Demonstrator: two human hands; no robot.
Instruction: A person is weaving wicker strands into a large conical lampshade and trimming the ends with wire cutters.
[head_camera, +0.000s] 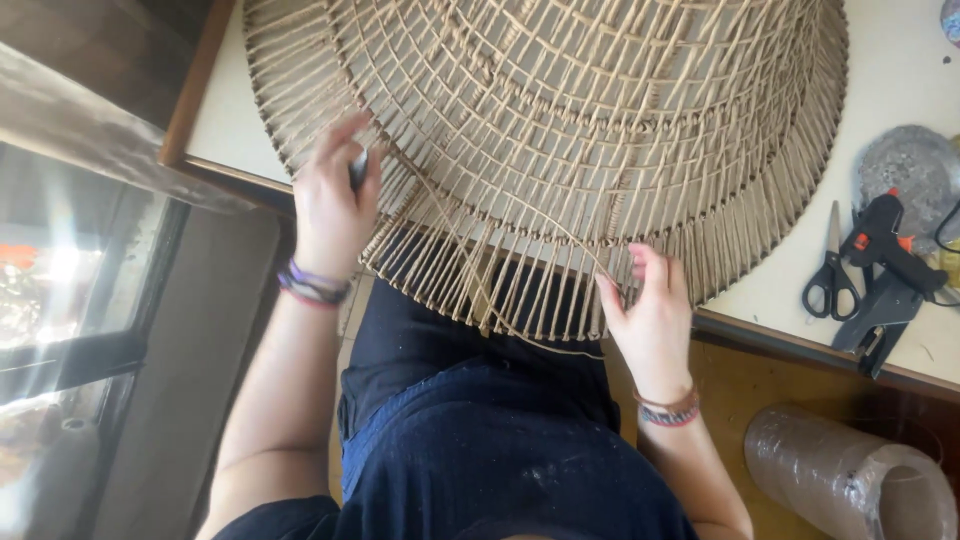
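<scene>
Large woven basket frame (560, 130), tan cord over radiating spokes, upside down on white tabletop (890, 80), near edge overhanging the lap. Loose spoke ends fringed along the lower rim.

Left hand (335, 205): raised at the frame's left edge, forearm rising steeply from lower left, wrist straight, back of hand to the camera. Fingers curled inward against the weave, grip closed on a small dark object (357, 170), only partly visible, kind not clear. Purple and pink bracelets (312, 284) at the wrist.

Right hand (650, 310): at the lower rim, forearm coming up from lower right, palm turned towards the frame. Fingers upright and slightly spread, thumb and forefinger pinched on a thin cord strand (500, 215) running up and left across the spokes towards the left hand. Beaded bracelets (668, 408) at the wrist.

Right of the frame, on the tabletop: black-handled scissors (830, 270), closed; black glue gun (885, 270) with orange trigger, just beside the scissors; grey crumpled sheet (910, 165) behind it.

Below the tabletop edge, lower right: roll of clear plastic wrap (850, 475) lying on the floor.

Dark blue garment (480, 430) over the lap, centre foreground.
</scene>
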